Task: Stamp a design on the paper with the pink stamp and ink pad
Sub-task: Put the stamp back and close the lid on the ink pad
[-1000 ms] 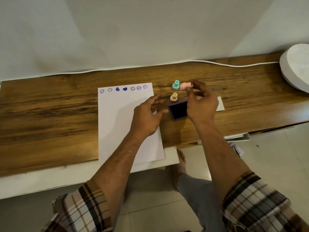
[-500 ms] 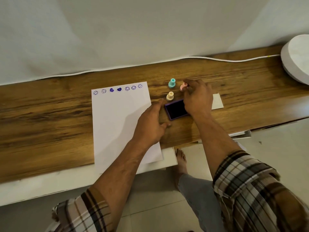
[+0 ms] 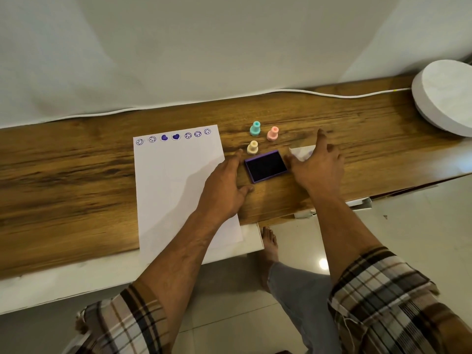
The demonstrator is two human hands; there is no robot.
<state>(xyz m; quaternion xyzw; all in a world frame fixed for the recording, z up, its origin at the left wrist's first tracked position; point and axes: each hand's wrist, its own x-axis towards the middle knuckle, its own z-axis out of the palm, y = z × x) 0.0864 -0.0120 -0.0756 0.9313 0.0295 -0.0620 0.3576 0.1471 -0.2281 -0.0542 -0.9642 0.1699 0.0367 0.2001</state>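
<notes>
Both hands, left hand (image 3: pixel 224 185) and right hand (image 3: pixel 316 166), hovering splayed and empty beside open ink pad (image 3: pixel 266 166); pink stamp (image 3: pixel 272 134) standing upright behind it among teal stamp (image 3: pixel 255 129) and yellow stamp (image 3: pixel 252 147), risking wrong pick or smudging paper (image 3: pixel 176 185).

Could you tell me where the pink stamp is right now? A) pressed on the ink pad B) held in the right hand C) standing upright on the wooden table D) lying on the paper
C: the pink stamp stands upright on the wooden table, with both hands empty.
</notes>
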